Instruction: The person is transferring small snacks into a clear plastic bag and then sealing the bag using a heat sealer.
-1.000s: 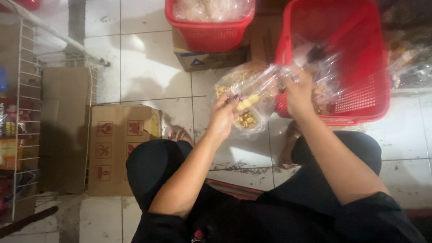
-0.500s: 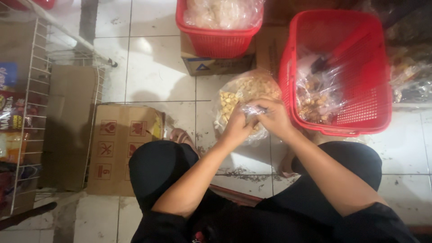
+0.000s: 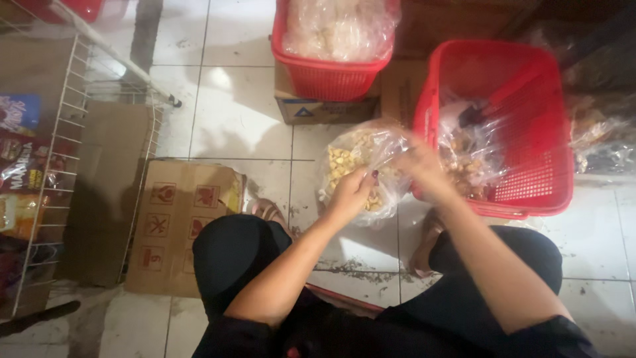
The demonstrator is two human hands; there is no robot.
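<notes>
A clear plastic bag of yellowish snack pieces (image 3: 358,166) hangs over the tiled floor in front of my knees. My left hand (image 3: 351,192) pinches the bag's near side. My right hand (image 3: 424,169), blurred by motion, grips the bag's right side next to the rim of a red plastic basket (image 3: 530,86). That basket holds more clear bags of snacks (image 3: 467,156).
A second red basket (image 3: 331,76) filled with a bagged snack sits on a cardboard box (image 3: 324,109) ahead. A flattened carton (image 3: 179,225) lies at my left. A white wire rack (image 3: 66,132) with packets stands at far left. More bags (image 3: 599,139) lie at the right.
The bag has come down from in front of the right basket toward my knees. Both hands came together at its top, then moved slightly apart along it.
</notes>
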